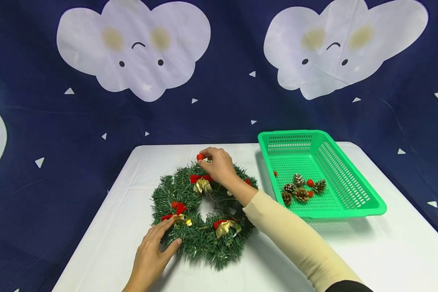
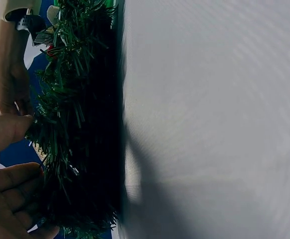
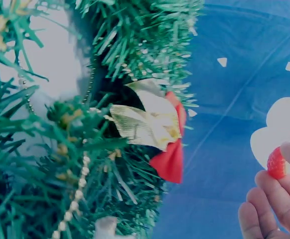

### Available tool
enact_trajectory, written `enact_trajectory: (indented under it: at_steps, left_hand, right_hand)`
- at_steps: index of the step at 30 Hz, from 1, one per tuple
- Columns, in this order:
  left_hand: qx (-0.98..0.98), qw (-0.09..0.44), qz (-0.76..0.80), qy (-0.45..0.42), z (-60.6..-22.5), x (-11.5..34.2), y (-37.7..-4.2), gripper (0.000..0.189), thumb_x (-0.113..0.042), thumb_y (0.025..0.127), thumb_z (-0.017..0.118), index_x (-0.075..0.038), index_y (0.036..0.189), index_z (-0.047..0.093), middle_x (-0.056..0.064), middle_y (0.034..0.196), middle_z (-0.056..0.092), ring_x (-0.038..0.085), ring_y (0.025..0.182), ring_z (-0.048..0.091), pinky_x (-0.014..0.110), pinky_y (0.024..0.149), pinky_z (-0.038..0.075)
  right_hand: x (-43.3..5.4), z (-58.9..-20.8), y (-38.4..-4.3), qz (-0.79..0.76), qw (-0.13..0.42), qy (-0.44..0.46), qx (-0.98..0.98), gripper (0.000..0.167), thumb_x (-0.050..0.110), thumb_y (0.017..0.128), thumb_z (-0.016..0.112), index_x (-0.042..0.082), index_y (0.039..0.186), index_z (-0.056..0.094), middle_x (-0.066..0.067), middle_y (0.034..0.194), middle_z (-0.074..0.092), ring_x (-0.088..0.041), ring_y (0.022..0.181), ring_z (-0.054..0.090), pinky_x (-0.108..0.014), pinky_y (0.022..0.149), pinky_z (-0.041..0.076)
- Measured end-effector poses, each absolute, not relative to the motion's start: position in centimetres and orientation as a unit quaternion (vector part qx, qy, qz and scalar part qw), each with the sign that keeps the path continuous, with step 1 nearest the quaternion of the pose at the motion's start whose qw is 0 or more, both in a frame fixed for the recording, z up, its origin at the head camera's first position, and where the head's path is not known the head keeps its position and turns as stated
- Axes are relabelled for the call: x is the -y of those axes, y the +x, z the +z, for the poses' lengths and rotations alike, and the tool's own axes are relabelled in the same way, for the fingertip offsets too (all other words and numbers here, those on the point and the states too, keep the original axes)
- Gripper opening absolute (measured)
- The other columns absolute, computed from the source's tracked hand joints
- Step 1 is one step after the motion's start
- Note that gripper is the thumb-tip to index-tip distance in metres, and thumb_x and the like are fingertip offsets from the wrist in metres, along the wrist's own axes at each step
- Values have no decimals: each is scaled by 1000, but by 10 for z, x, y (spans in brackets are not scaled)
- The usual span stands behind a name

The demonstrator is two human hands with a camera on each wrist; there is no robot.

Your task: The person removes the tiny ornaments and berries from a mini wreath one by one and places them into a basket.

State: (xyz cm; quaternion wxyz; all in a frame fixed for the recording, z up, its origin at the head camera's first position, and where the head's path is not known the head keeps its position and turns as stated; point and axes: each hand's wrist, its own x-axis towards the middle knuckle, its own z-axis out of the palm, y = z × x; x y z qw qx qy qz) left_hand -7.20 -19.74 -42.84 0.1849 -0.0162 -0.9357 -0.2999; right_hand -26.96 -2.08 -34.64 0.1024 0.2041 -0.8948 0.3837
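Note:
A green tinsel wreath (image 1: 211, 243) lies on the table, trimmed with red and gold bows (image 1: 203, 185) and a thin bead string (image 3: 75, 199). My right hand (image 1: 219, 164) is over the wreath's far side and pinches a small red berry (image 3: 276, 163) between thumb and fingertips. In the head view the berry shows at the far rim, just above the greenery. My left hand (image 1: 151, 251) rests on the near left edge of the wreath, thumb and fingers spread and touching it near a red bow (image 1: 179, 207). Its fingertips are partly hidden in the greenery.
A green plastic basket (image 1: 350, 170) stands right of the wreath. Inside it lie several pine cones (image 1: 301, 194) and a few red berries (image 1: 310, 183). The table (image 1: 127, 227) has a white cover. A dark blue cloth (image 1: 222, 113) with clouds hangs behind.

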Motion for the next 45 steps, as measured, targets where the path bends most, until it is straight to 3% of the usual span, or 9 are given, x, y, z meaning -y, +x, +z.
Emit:
enact_trajectory:
  at_steps: [12, 22, 35, 45]
  left_hand:
    - [937, 182, -299, -12, -428, 197, -72, 57, -27, 78, 77, -14, 130, 58, 10, 128, 61, 34, 120, 55, 58, 91, 46]
    - [937, 180, -298, -12, -430, 197, -71, 58, -26, 77, 77, -14, 130, 58, 10, 128, 61, 34, 120, 55, 57, 91, 47]
    - [936, 184, -299, -13, -430, 197, -70, 57, -25, 77, 77, -13, 130, 58, 10, 128, 61, 35, 119, 55, 59, 91, 46]
    - [936, 185, -300, -15, -428, 197, -71, 57, -26, 77, 77, -12, 129, 59, 11, 128, 61, 35, 119, 55, 58, 91, 47]
  right_hand:
    - [-1, -336, -256, 436, 102, 204, 871, 29, 24, 86, 68, 15, 114, 67, -4, 106, 71, -24, 96, 62, -37, 82, 51]
    - [-31, -326, -247, 478, 120, 193, 848, 27, 20, 86, 68, 13, 112, 68, -7, 105, 71, -23, 95, 67, -37, 86, 54]
    - [-83, -330, -227, 505, 122, 147, 842, 30, 23, 86, 69, 13, 114, 67, -10, 107, 70, -26, 100, 65, -43, 83, 54]
    - [-127, -341, -220, 479, 142, 127, 857, 34, 24, 86, 69, 12, 118, 65, -10, 105, 70, -25, 98, 65, -40, 80, 55]
